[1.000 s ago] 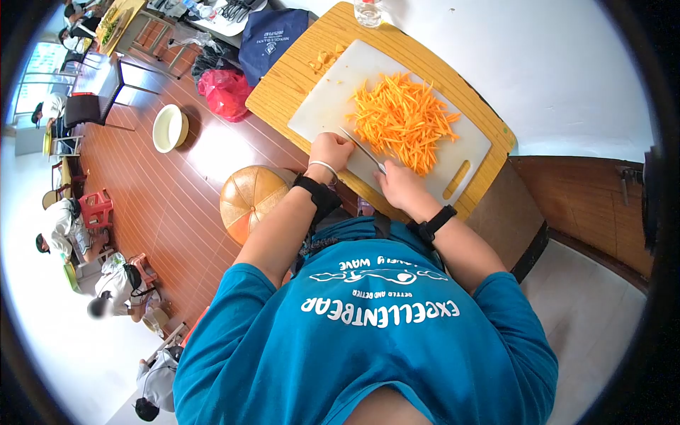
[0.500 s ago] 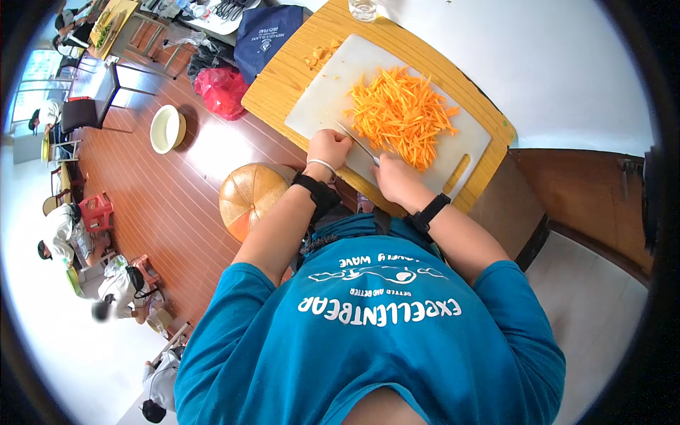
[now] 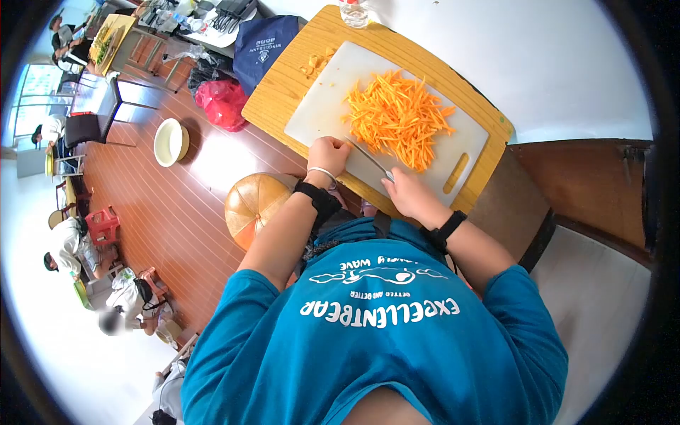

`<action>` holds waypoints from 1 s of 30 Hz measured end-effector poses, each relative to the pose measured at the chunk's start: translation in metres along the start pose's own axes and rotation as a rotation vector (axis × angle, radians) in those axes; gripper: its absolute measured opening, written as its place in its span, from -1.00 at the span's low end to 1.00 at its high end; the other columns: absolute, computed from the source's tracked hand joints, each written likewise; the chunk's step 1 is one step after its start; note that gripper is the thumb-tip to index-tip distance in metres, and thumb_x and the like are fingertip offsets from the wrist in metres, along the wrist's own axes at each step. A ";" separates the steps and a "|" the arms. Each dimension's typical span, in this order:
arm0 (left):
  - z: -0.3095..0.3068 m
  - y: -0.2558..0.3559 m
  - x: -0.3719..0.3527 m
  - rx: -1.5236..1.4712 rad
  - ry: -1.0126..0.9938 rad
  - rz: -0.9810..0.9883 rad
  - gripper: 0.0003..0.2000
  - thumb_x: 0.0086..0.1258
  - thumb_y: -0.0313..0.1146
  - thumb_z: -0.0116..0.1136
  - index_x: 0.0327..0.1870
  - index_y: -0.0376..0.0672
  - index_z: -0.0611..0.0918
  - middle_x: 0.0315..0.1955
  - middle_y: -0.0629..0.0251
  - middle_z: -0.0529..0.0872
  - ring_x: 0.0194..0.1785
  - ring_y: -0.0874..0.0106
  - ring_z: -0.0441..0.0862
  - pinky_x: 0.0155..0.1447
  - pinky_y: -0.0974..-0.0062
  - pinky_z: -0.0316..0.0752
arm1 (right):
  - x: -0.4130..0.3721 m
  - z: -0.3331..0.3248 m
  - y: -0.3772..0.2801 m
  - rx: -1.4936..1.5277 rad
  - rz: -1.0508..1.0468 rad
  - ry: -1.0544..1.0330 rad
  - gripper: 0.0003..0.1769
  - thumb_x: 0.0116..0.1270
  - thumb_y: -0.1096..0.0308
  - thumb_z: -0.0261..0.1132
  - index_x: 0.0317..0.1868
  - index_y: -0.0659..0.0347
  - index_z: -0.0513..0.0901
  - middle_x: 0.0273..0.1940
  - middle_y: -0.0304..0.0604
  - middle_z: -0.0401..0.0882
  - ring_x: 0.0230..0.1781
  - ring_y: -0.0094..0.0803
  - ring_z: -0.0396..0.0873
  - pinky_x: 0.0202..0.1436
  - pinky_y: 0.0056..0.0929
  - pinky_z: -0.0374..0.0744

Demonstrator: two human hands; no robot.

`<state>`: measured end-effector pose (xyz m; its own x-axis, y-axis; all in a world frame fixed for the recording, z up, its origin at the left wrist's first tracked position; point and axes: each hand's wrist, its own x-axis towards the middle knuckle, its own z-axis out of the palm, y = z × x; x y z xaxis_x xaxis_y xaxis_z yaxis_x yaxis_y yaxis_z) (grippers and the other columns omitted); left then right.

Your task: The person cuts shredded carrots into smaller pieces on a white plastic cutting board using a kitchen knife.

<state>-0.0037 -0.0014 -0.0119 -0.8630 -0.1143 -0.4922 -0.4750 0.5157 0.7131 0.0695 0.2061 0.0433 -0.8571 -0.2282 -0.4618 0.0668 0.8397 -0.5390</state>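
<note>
The right hand (image 3: 409, 191) fingers are wrapping tightly round the handle of a kitchen knife (image 3: 368, 157), whose blade is slanting away to the left. The left hand (image 3: 329, 152) is resting by the blade's tip, fingers bunched knuckles-up; whether they are pinning anything underneath I cannot tell. Just beyond the blade, a heap of carrot strips (image 3: 400, 117) is lying on the white cutting board (image 3: 319, 106). The board is sitting on a wooden table (image 3: 280, 88), with carrot scraps (image 3: 315, 64) at its far left edge.
</note>
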 end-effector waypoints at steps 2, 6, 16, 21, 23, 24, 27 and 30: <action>0.003 -0.006 0.003 0.013 0.012 0.026 -0.77 0.19 -0.28 0.26 -0.37 -0.31 0.73 -0.53 0.03 0.73 -0.44 0.26 0.72 -0.27 0.38 0.59 | 0.007 0.002 -0.002 0.004 -0.035 0.012 -0.65 0.49 0.10 0.08 -0.19 0.28 0.46 -0.33 0.21 0.64 -0.28 0.23 0.61 -0.23 0.14 0.54; -0.003 0.009 -0.007 -0.011 0.001 -0.028 -0.79 0.17 -0.30 0.24 -0.39 -0.30 0.73 -0.55 0.05 0.73 -0.46 0.27 0.72 -0.29 0.37 0.59 | 0.013 -0.001 -0.011 -0.049 -0.045 -0.010 -0.66 0.49 0.12 0.07 -0.19 0.28 0.48 -0.32 0.22 0.65 -0.27 0.21 0.62 -0.21 0.14 0.54; 0.002 0.000 -0.001 -0.038 -0.008 0.018 -0.79 0.17 -0.31 0.25 -0.40 -0.32 0.72 -0.57 0.06 0.72 -0.49 0.28 0.70 -0.31 0.37 0.57 | 0.016 0.001 -0.019 -0.072 0.041 -0.026 -0.69 0.48 0.16 0.07 -0.14 0.29 0.51 -0.28 0.21 0.67 -0.20 0.18 0.65 -0.13 0.09 0.57; -0.001 0.005 -0.004 -0.055 -0.042 -0.040 -0.79 0.18 -0.31 0.24 -0.39 -0.32 0.71 -0.58 0.07 0.71 -0.50 0.29 0.70 -0.33 0.38 0.57 | 0.025 0.012 -0.013 -0.091 -0.012 -0.017 -0.67 0.48 0.14 0.08 -0.14 0.30 0.49 -0.29 0.23 0.66 -0.21 0.18 0.64 -0.15 0.09 0.57; 0.000 0.003 -0.004 -0.044 -0.015 -0.008 -0.79 0.19 -0.31 0.24 -0.39 -0.32 0.71 -0.60 0.08 0.70 -0.53 0.31 0.69 -0.36 0.39 0.57 | 0.023 0.015 -0.004 -0.074 -0.010 -0.017 -0.68 0.48 0.16 0.08 -0.14 0.31 0.49 -0.29 0.23 0.66 -0.22 0.20 0.64 -0.15 0.10 0.57; 0.001 0.001 -0.003 -0.040 -0.002 0.007 -0.79 0.20 -0.31 0.24 -0.39 -0.32 0.71 -0.61 0.09 0.70 -0.55 0.31 0.68 -0.38 0.39 0.57 | 0.016 0.017 0.005 -0.054 0.009 -0.026 -0.68 0.48 0.16 0.08 -0.14 0.31 0.49 -0.30 0.23 0.66 -0.23 0.20 0.64 -0.16 0.10 0.57; 0.004 -0.005 0.000 0.003 0.039 0.074 -0.79 0.20 -0.31 0.24 -0.41 -0.32 0.71 -0.62 0.11 0.69 -0.58 0.34 0.67 -0.41 0.41 0.56 | -0.011 0.006 0.018 -0.065 0.057 -0.067 -0.65 0.48 0.10 0.09 -0.13 0.29 0.48 -0.33 0.22 0.65 -0.24 0.20 0.63 -0.19 0.13 0.57; -0.003 0.008 -0.007 -0.025 -0.012 -0.012 -0.79 0.21 -0.32 0.24 -0.40 -0.33 0.71 -0.63 0.12 0.70 -0.59 0.35 0.67 -0.41 0.41 0.57 | -0.022 -0.010 0.010 -0.075 0.095 -0.129 -0.63 0.50 0.07 0.07 -0.11 0.27 0.43 -0.28 0.29 0.62 -0.22 0.24 0.60 -0.17 0.12 0.53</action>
<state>-0.0016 0.0011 -0.0017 -0.8553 -0.1102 -0.5064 -0.4894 0.4930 0.7193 0.0842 0.2248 0.0554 -0.7761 -0.2036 -0.5969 0.1020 0.8935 -0.4373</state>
